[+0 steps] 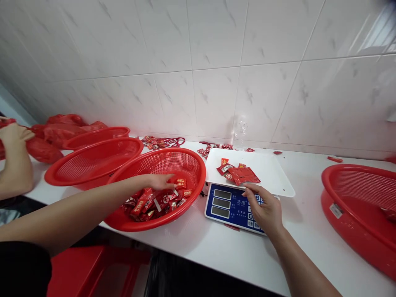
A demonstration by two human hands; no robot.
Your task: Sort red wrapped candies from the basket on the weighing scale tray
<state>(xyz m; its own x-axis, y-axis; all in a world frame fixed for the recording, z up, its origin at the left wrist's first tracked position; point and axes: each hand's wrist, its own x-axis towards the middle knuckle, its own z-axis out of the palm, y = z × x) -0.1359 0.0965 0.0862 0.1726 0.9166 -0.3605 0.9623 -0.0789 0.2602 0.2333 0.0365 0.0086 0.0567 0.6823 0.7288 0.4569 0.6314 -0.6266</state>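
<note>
My left hand (159,181) reaches into the round red plastic mesh basket (198,165) at the centre of the frame. Its fingertips touch one small red foil sachet (180,182) at the top of the heap of red sachets (151,204) in the basket's lower part. I cannot tell whether the fingers have pinched it.

My right hand (264,208), right of centre, hovers over the blue panel of the digital weighing scale (224,204). It is loosely open and holds nothing, and its fingertips reach the front edge of the white plastic scale tray (272,173), just below a small pile of red packets (239,173).

At the left edge another person's hand (14,136) rests on crumpled red plastic bags (46,142).
</note>
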